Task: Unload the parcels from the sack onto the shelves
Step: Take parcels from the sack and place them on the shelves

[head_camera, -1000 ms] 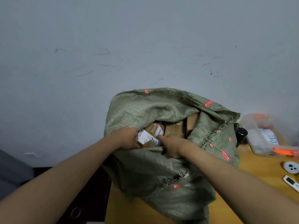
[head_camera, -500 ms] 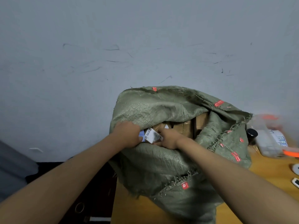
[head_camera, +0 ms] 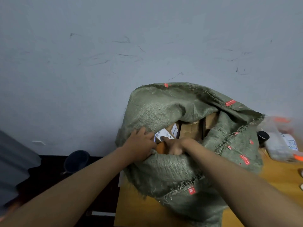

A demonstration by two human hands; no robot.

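Parcel lifted slightly out of sack; left hand and right hand both grip it.

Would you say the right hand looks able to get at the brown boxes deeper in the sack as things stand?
Probably yes: the right hand is already inside the sack's open mouth, and the brown boxes lie uncovered just beyond it, though it is busy with the labelled parcel.
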